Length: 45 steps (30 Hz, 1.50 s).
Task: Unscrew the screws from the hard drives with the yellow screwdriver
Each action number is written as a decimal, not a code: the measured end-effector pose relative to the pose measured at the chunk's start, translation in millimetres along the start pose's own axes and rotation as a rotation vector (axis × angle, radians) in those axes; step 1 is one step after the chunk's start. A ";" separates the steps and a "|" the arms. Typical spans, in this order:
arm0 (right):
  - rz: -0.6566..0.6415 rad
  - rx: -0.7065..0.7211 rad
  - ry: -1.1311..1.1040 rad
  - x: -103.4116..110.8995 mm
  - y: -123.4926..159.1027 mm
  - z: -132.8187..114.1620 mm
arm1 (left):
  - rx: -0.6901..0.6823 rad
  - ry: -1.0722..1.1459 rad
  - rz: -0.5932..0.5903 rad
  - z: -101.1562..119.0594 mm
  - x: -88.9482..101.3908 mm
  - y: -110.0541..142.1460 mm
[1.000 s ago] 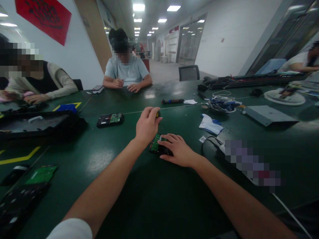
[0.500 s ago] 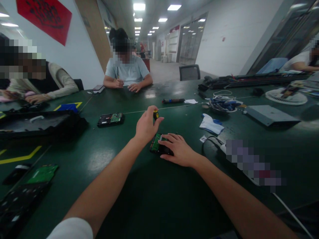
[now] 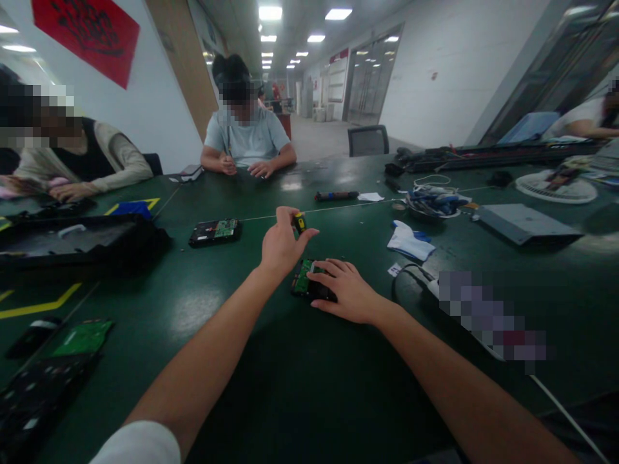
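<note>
One yellow-and-black tool handle (image 3: 300, 223) is grasped by the left hand (image 3: 282, 245), fingers curled, thumb extended. The right hand (image 3: 349, 291) lies spread, unclenched, across a black rectangular device with green circuitry (image 3: 303, 281), mid-scene on the glossy dark-green table (image 3: 309, 386), near a blue-and-white glove (image 3: 409, 242) farther right.

The surface (image 3: 203, 309) under my arms looks smooth and glossy; the handle (image 3: 300, 223) in my left hand (image 3: 282, 241) resembles plastic, the glove (image 3: 407, 242) soft cloth, the grey box (image 3: 525, 222) matt metal.
</note>
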State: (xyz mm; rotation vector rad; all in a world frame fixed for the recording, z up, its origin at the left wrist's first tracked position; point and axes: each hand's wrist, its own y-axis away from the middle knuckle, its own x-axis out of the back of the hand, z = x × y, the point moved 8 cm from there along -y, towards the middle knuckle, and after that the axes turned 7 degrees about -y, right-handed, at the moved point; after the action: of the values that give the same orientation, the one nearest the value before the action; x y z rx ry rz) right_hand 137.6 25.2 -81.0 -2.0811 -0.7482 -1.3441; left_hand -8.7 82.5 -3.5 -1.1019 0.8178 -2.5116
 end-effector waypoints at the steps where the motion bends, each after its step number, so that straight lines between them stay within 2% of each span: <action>1: 0.001 0.000 -0.002 0.0 0.2 0.2 | -0.013 0.082 -0.014 1.8 -1.2 -0.6; 3: 0.004 -0.004 -0.004 0.0 0.4 0.6 | -0.058 0.202 -0.058 8.3 -3.8 -1.2; 5: 0.005 -0.009 -0.005 0.1 0.4 0.7 | -0.119 0.185 -0.058 15.7 -2.3 -0.8; 9: -0.009 -0.016 -0.008 -0.5 0.2 0.3 | -0.207 -0.066 0.029 23.2 5.0 1.9; 13: -0.012 -0.019 0.000 -0.6 -0.4 0.3 | -0.247 -0.238 0.026 22.0 0.0 4.6; 17: -0.014 -0.022 0.006 -0.1 -0.8 0.0 | -0.196 -0.238 -0.011 14.8 -5.9 4.6; 21: -0.016 -0.020 0.004 -0.2 -0.3 0.0 | -0.101 -0.093 -0.014 7.4 -4.0 2.2; 24: 0.001 -0.005 0.005 -1.1 0.0 0.7 | -0.166 -0.043 0.039 14.3 2.9 1.6; 28: 0.016 0.007 0.007 -2.8 -0.2 2.1 | -0.252 -0.131 0.092 23.9 8.3 3.6; 32: 0.006 -0.003 0.010 -2.9 -0.5 2.1 | -0.189 -0.158 0.038 16.9 1.8 3.7; 37: -0.004 -0.010 0.010 -1.0 -0.2 0.4 | -0.087 -0.070 0.012 8.3 -0.8 2.7; 40: -0.006 -0.010 0.005 -0.8 0.2 0.2 | -0.141 -0.077 0.046 17.2 4.4 3.5; 45: -0.002 -0.006 0.002 -1.4 -0.3 0.3 | -0.213 -0.217 0.073 27.4 7.7 5.5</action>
State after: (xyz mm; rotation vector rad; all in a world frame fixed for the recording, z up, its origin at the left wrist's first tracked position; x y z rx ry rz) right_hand 137.1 25.4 -82.3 -2.0835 -0.7462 -1.3511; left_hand 6.6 64.0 12.7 -1.3580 1.0584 -2.2353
